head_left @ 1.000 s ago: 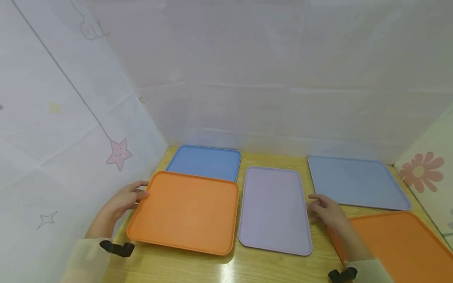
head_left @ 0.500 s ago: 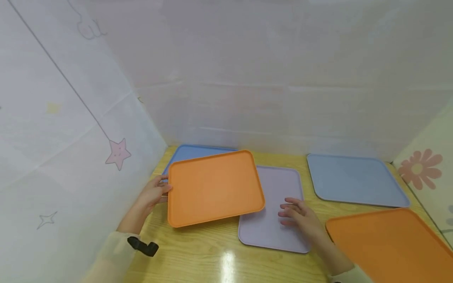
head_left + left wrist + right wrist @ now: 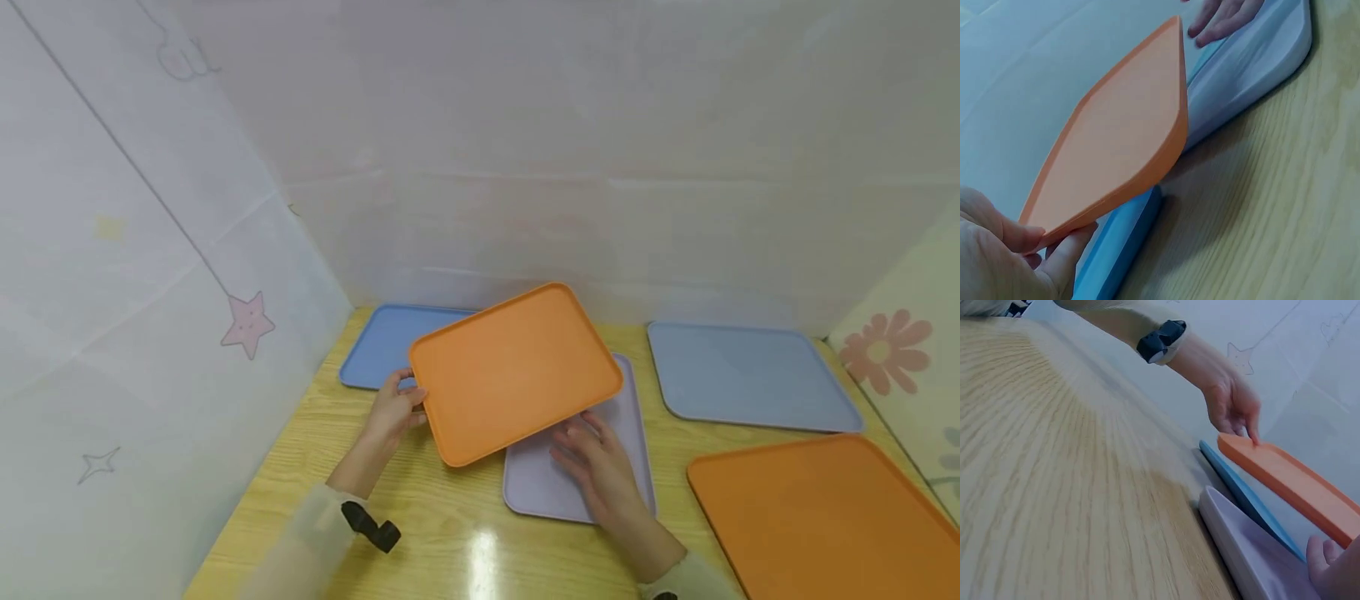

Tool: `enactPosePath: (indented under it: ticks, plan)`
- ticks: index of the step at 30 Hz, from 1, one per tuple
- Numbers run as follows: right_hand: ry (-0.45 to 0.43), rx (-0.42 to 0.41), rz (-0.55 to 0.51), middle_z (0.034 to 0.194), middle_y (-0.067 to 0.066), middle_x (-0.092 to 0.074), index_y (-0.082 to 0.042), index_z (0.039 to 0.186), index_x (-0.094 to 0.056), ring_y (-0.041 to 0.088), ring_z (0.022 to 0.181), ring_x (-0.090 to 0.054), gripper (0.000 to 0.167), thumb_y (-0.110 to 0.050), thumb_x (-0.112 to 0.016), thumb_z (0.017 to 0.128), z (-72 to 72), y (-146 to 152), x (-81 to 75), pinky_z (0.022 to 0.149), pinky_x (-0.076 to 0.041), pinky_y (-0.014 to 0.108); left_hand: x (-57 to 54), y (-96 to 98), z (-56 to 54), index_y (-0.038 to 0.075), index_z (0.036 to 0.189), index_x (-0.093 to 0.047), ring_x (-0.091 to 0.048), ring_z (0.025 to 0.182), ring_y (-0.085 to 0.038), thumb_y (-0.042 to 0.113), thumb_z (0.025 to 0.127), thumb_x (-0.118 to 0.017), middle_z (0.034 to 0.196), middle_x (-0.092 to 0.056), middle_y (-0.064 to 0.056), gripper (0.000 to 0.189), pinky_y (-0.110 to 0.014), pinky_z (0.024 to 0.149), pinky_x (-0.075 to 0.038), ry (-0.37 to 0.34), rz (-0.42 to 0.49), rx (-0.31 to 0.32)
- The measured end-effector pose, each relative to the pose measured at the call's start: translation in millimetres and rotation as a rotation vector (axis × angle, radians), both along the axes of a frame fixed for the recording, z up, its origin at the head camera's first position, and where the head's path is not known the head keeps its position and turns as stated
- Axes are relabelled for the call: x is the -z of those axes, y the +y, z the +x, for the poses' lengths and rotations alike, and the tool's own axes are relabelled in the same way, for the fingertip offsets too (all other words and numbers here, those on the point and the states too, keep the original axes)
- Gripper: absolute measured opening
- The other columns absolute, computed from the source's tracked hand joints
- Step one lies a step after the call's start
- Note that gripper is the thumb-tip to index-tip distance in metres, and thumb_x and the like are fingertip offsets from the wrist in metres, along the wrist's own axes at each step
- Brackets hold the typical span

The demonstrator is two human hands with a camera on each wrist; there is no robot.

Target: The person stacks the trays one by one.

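My left hand (image 3: 390, 408) pinches the left short edge of an orange tray (image 3: 517, 375), thumb on top and fingers below. The tray is tilted and raised above the table, as the left wrist view shows. It overlaps a lilac tray (image 3: 540, 487) and part of a blue tray (image 3: 375, 346), both lying on the table. My right hand (image 3: 600, 467) is over the lilac tray, fingers loosely spread, close to the orange tray's near right edge. In the right wrist view its fingers (image 3: 1317, 562) show beside that edge.
A grey-blue tray (image 3: 753, 375) lies at the back right of the wooden table (image 3: 420, 542). Another orange tray (image 3: 825, 517) is in front of it. White sheets with printed drawings (image 3: 247, 323) hang behind and at the sides.
My left hand has lifted the orange tray and carried it right, turning it so its right end points up and away. My right hand has moved left over the lilac tray.
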State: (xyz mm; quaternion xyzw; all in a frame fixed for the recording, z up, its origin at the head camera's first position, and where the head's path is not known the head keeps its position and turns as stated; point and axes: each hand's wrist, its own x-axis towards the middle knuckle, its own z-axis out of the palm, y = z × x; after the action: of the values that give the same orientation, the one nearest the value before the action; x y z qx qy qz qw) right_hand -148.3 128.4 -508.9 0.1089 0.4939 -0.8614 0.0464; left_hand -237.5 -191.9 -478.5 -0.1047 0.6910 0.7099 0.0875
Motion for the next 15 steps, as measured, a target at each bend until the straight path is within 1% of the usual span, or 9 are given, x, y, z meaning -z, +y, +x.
enactPosePath:
  ticks: [3,5,7,9,12,15]
  plan:
    - [0.0,0.025,-0.039,0.129,0.013,-0.05,-0.009,0.159,-0.018,0.023,0.114,-0.063,0.073,-0.003,-0.059,0.099,-1.9,-6.5,-0.7,0.104,-0.051,0.05,1.5,14.8,2.4,0.006,0.149,-0.035,-0.068,0.086,-0.02,0.003,0.104,-0.053,0.121,-0.056,-0.02,0.049,-0.031,0.069,-0.059,0.012,0.018,-0.023]
    - [0.005,0.044,-0.073,0.13,0.013,-0.048,-0.015,0.161,-0.014,0.024,0.115,-0.062,0.078,-0.001,-0.059,0.099,-3.8,-8.9,-1.2,0.104,-0.05,0.051,1.4,22.9,5.1,0.008,0.149,-0.036,-0.068,0.086,-0.02,0.004,0.104,-0.054,0.123,-0.056,-0.021,0.048,-0.031,0.069,-0.059,0.018,0.028,-0.032]
    - [0.008,0.062,-0.094,0.134,0.013,-0.044,-0.02,0.161,-0.011,0.023,0.115,-0.059,0.082,-0.002,-0.06,0.099,-6.3,-9.9,-2.2,0.105,-0.05,0.05,1.2,30.0,7.5,0.009,0.149,-0.036,-0.069,0.087,-0.021,0.006,0.104,-0.054,0.125,-0.056,-0.022,0.048,-0.032,0.069,-0.06,0.022,0.039,-0.035]
    - [0.007,0.087,-0.109,0.135,0.011,-0.043,-0.025,0.16,-0.011,0.022,0.115,-0.057,0.082,-0.002,-0.06,0.099,-9.4,-10.0,-3.1,0.104,-0.051,0.049,0.0,36.8,10.6,0.01,0.149,-0.035,-0.07,0.087,-0.021,0.008,0.104,-0.055,0.128,-0.055,-0.022,0.049,-0.033,0.07,-0.06,0.023,0.05,-0.028]
    - [-0.014,0.13,-0.108,0.133,0.008,-0.042,-0.028,0.158,-0.011,0.02,0.116,-0.054,0.08,-0.002,-0.059,0.099,-14.0,-8.3,-4.9,0.102,-0.052,0.046,-0.9,48.5,14.7,0.01,0.149,-0.034,-0.068,0.093,-0.025,0.008,0.104,-0.055,0.129,-0.054,-0.023,0.049,-0.036,0.071,-0.062,0.035,0.067,-0.024]
    - [-0.044,0.166,-0.072,0.128,0.006,-0.042,-0.03,0.159,-0.013,0.02,0.114,-0.055,0.081,-0.001,-0.059,0.099,-18.8,-3.9,-6.2,0.096,-0.054,0.043,0.1,58.9,19.6,0.009,0.148,-0.033,-0.065,0.099,-0.026,0.007,0.104,-0.055,0.126,-0.053,-0.021,0.049,-0.041,0.073,-0.063,0.051,0.087,-0.02]
